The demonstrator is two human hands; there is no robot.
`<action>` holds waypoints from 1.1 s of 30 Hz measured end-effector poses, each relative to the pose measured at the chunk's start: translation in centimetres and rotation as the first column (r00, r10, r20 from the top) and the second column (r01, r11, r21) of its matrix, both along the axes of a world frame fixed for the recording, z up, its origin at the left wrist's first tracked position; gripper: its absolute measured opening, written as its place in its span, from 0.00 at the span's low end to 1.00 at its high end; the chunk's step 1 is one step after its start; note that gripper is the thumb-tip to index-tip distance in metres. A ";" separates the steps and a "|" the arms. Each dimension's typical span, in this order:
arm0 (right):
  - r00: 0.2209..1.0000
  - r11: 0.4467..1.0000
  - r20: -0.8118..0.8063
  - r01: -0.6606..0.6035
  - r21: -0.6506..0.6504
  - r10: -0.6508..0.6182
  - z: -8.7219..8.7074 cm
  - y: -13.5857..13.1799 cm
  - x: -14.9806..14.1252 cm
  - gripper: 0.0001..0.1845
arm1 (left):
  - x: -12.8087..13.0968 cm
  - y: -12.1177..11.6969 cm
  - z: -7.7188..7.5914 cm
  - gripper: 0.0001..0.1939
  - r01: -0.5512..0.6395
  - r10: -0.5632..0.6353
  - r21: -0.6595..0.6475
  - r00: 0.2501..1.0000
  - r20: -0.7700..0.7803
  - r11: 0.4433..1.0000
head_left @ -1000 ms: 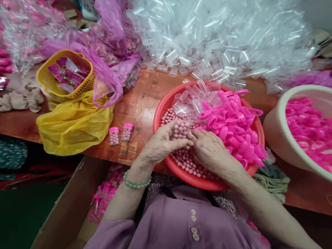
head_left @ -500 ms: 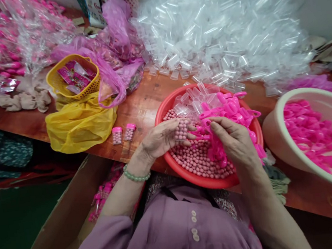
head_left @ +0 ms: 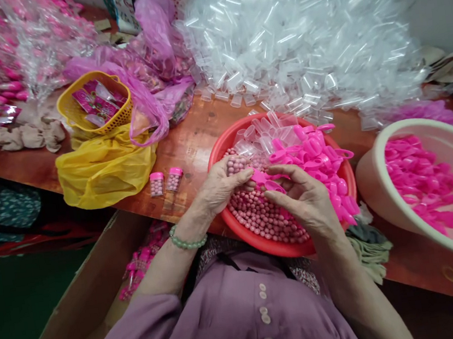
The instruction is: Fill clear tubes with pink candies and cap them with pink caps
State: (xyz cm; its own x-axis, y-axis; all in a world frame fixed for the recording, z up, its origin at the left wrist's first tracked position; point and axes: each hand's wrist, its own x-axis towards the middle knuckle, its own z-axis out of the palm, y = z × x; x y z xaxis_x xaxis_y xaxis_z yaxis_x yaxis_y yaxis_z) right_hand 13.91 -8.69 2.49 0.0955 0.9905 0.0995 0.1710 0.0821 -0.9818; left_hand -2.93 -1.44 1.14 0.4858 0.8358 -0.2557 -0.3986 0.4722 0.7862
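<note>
A red basin (head_left: 223,142) on the wooden table holds small pink balls (head_left: 263,217), clear tubes (head_left: 261,135) and bright pink caps (head_left: 315,150). My left hand (head_left: 222,184) is closed round a clear tube filled with pink balls (head_left: 237,164), held over the basin. My right hand (head_left: 307,201) pinches a pink cap (head_left: 266,178) and brings it against the tube's open end. Both hands meet above the balls.
Two filled, capped tubes (head_left: 166,181) stand left of the basin. A big heap of clear tubes (head_left: 301,39) lies behind. A pale basin of pink caps (head_left: 430,183) sits right. A yellow basket (head_left: 94,103), yellow bag (head_left: 104,168) and cardboard box (head_left: 78,308) are left.
My right hand left the balls, picked a pink cap from the pile and brought it back to the filled tube, which my left hand lifted slightly.
</note>
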 end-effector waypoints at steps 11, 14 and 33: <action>0.662 0.764 0.599 -0.060 0.642 -0.451 -0.5 -0.3 -0.5 0.17 | 0.2 -0.1 -0.3 0.20 0.081 -0.082 0.098 0.997 0.007 0.992; 0.605 0.752 0.688 -0.210 0.624 -0.402 -0.8 0.5 -0.6 0.17 | 0.1 0.1 -0.3 0.19 0.140 -0.145 0.066 0.986 0.077 0.988; 0.987 0.984 0.141 0.046 0.172 -0.071 1.1 2.6 0.3 0.09 | -0.9 0.3 -0.7 0.18 0.372 -0.381 0.146 0.924 0.040 0.917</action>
